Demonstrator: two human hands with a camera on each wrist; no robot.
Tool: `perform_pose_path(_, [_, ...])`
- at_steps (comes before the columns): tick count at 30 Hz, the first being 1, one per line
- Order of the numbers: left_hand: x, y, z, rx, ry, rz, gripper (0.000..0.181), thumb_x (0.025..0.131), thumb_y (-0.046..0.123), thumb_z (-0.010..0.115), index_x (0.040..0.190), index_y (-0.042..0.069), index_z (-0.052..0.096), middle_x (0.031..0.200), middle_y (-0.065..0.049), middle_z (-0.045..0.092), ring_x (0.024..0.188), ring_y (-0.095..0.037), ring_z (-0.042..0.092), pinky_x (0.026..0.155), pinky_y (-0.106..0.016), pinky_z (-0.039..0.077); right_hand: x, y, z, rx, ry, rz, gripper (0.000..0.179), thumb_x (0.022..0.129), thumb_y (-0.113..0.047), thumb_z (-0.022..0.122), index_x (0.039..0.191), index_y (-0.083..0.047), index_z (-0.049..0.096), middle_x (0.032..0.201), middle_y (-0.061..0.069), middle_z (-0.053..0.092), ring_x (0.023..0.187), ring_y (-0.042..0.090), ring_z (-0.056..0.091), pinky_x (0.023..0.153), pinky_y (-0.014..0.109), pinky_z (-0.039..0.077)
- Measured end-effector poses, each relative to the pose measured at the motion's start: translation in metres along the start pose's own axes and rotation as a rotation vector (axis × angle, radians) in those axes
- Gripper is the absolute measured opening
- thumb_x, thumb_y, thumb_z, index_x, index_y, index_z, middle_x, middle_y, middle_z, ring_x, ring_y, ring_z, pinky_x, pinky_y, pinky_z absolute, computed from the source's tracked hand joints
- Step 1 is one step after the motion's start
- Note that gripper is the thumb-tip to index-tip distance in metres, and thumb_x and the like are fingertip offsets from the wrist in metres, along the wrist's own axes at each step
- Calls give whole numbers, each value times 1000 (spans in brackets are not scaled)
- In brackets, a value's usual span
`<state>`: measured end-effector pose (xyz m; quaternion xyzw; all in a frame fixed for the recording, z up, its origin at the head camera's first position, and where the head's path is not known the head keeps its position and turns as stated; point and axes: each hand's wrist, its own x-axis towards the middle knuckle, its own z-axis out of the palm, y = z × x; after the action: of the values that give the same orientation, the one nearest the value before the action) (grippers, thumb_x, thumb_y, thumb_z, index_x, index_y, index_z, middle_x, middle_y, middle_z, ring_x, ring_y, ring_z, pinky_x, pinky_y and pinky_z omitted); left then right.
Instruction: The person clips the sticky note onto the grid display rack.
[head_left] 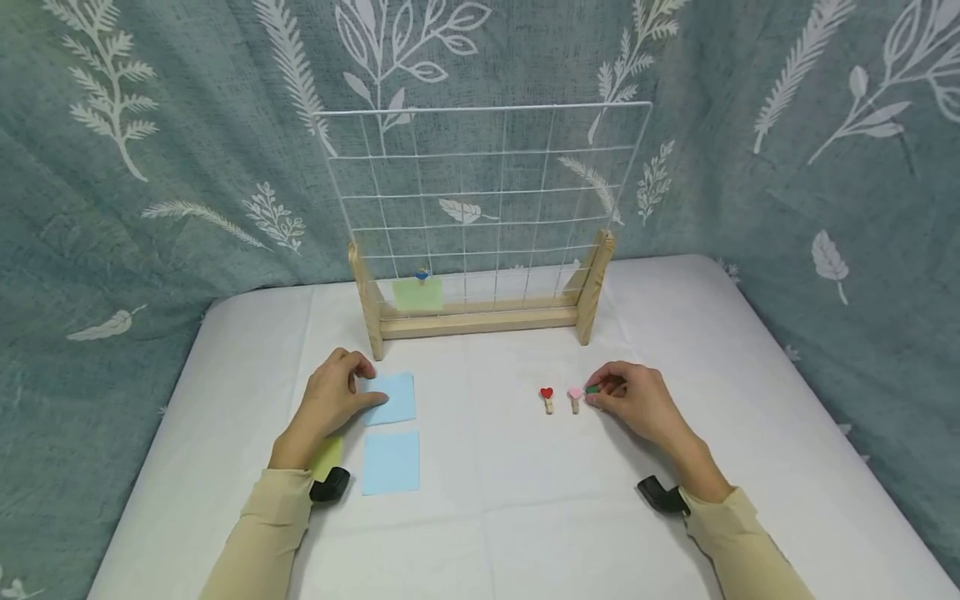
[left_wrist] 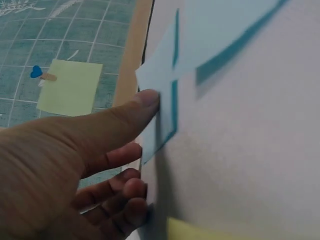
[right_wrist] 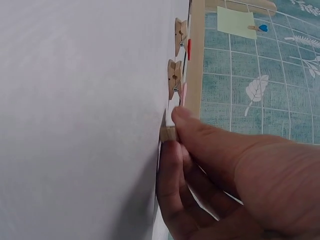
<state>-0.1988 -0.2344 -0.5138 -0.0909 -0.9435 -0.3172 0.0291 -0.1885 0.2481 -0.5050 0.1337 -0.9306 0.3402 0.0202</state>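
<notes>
My left hand point(head_left: 333, 392) is at the left edge of the farther blue sticky note point(head_left: 397, 397). Its thumb point(left_wrist: 150, 97) lies straight over the note, while the index fingertip is at the edge, apart from the thumb. A second blue sticky note point(head_left: 392, 463) lies nearer to me. On the right, my right hand point(head_left: 633, 398) pinches a small wooden clothespin point(right_wrist: 169, 134) with a green top between thumb and fingers, close over the table. Beside it lie a clothespin with a pink heart point(head_left: 575, 398) and one with a red heart point(head_left: 547, 398).
A white wire grid point(head_left: 502, 192) stands upright in a wooden base point(head_left: 480, 322) at the back. Low on its left, a blue-heart clothespin point(head_left: 422, 274) holds a pale green note point(head_left: 417, 295). A yellow note point(head_left: 327, 459) is partly hidden under the left wrist. A patterned curtain point(head_left: 195, 150) hangs behind.
</notes>
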Motion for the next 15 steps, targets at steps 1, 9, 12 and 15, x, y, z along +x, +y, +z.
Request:
perform_pose_path(1, [0,-1,-1,0,-13,4,40,78,22,95,104,7,69,102,-11,59,76,-18,48,73,-34,41,0,0,1,-1,7,5,16,86,-9,87,98,-9,77,85,2,74,75,14,67,68,23,54])
perform_pose_path(9, [0,-3,-5,-6,-53,-6,41,77,21,96,103,4,69,100,-11,56,77,-18,48,77,-35,41,2,-1,3,-6,28,24,16,86,-10,88,97,-10,75,82,2,74,73,15,67,64,24,49])
perform_pose_path(12, [2,-1,-6,-12,-64,-14,40,77,20,96,101,3,68,99,-11,55,78,-19,49,76,-34,42,1,-1,3,-14,37,30,17,86,-10,88,96,-10,75,80,2,73,72,14,65,63,24,46])
perform_pose_path(15, [3,1,-4,-15,-82,-23,40,78,20,96,99,4,65,97,-11,53,79,-19,49,76,-34,41,-1,1,3,-20,49,28,17,85,-10,88,95,-11,75,78,1,72,70,13,64,62,25,45])
